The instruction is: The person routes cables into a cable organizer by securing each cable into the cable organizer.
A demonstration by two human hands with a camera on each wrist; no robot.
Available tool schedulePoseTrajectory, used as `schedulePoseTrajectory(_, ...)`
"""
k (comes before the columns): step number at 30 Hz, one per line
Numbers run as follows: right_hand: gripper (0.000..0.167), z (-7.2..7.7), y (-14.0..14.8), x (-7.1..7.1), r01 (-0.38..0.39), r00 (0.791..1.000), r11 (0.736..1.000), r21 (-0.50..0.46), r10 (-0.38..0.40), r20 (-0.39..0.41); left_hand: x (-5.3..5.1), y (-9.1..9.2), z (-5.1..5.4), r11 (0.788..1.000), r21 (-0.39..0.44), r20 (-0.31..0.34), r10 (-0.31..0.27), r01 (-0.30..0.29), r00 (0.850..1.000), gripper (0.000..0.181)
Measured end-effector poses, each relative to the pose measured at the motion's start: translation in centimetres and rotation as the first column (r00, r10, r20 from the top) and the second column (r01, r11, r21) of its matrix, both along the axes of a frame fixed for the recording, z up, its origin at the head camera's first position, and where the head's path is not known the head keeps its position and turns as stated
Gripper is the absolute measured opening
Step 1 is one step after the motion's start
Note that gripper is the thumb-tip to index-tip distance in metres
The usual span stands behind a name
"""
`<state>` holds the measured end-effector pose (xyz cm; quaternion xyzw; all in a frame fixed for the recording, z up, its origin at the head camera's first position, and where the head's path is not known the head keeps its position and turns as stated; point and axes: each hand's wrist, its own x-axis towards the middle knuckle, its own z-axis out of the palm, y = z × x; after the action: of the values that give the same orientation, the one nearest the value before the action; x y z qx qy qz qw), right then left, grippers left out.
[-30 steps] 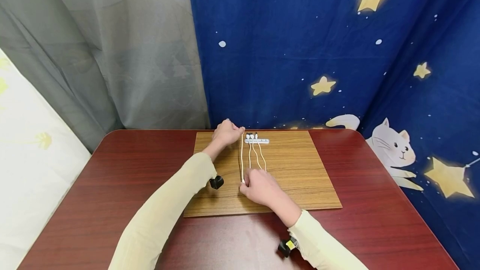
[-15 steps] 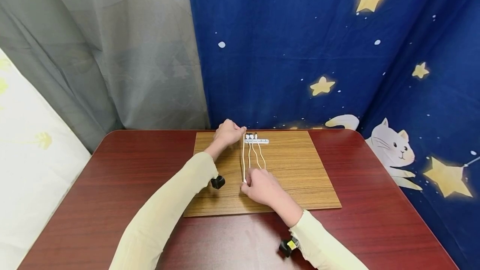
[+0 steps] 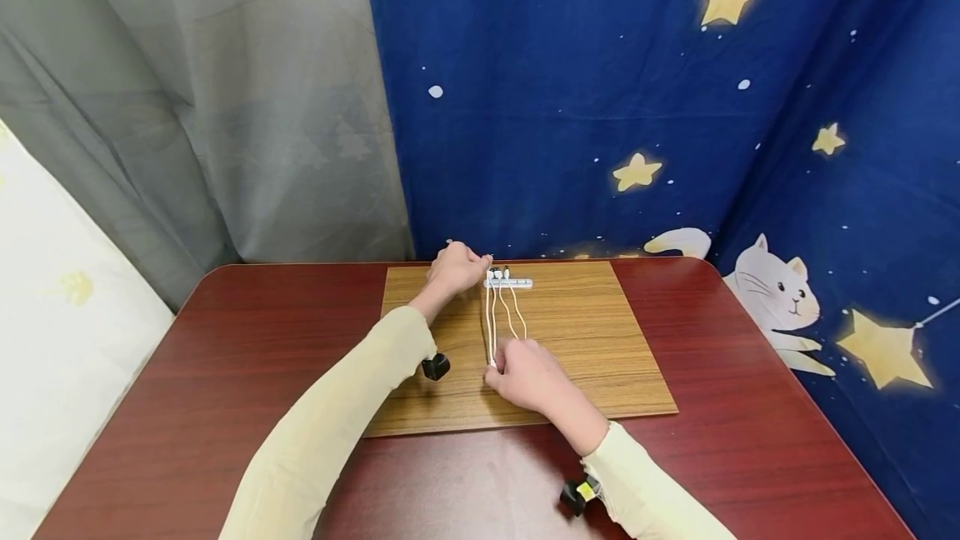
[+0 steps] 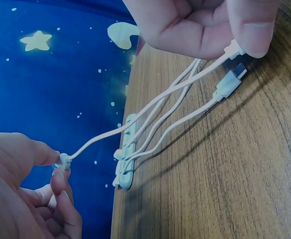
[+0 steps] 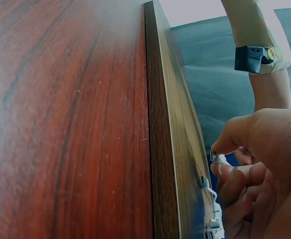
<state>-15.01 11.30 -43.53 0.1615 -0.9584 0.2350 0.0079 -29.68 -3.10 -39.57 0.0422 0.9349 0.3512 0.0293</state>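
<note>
A white charging cable [image 4: 103,135] is stretched between my two hands over the wooden board. My left hand [image 3: 459,267] pinches its far plug [image 4: 63,160] between thumb and fingers, by the board's far edge. Nearer me, my right hand [image 3: 528,375] pinches the cable's other plug [image 4: 232,50], whose metal end [image 5: 214,156] shows in the right wrist view. Under the stretched cable lies a pale cable clip strip [image 4: 129,149] that has other white cables in its slots. The held cable crosses above the strip; whether it touches is unclear.
The wood-grain board [image 3: 592,348] lies on a dark red table [image 3: 247,340]. A loose cable plug [image 4: 228,83] points toward me near my right hand. Behind the table hang a grey curtain [image 3: 292,107] and a blue star-patterned curtain [image 3: 525,107].
Both hands have shifted slightly right with the stretched cable. Its far end now lines up with the left end of the clip strip, instead of standing to the left of it.
</note>
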Motion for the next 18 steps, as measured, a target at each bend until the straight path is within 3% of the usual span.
schedulePoseTrajectory(18,0.029,0.54,0.45,0.17,0.025,1.0,1.0,0.004,-0.025,-0.009,-0.07,0.69,0.02,1.0,0.002,0.005,0.017,-0.017,1.0,0.032)
